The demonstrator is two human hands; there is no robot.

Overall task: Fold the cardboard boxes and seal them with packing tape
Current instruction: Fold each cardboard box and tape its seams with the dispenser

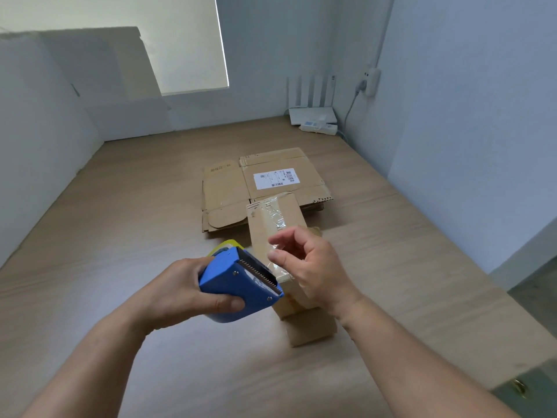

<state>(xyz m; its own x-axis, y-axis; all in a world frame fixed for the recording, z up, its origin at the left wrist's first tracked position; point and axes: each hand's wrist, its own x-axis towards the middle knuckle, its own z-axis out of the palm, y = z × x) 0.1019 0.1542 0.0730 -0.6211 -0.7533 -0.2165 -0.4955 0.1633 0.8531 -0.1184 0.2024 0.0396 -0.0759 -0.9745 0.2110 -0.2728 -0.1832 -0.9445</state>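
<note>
My left hand (184,292) grips a blue tape dispenser (238,279) with a yellow-green roll, its toothed blade facing right. My right hand (313,267) pinches the loose end of clear packing tape (278,250) pulled from the blade. Under both hands stands a small folded cardboard box (277,221), long side pointing away from me, with clear tape running along its top. Its near end is hidden by my hands. Behind it lies a stack of flattened cardboard boxes (229,191), the top right one bearing a white shipping label (275,179).
Everything sits on a wooden table (120,236) enclosed by white walls. A white router (313,114) and a power strip (319,128) stand in the far right corner. A large white box (99,86) stands at the far left. The table's right edge (512,303) is close to my right arm.
</note>
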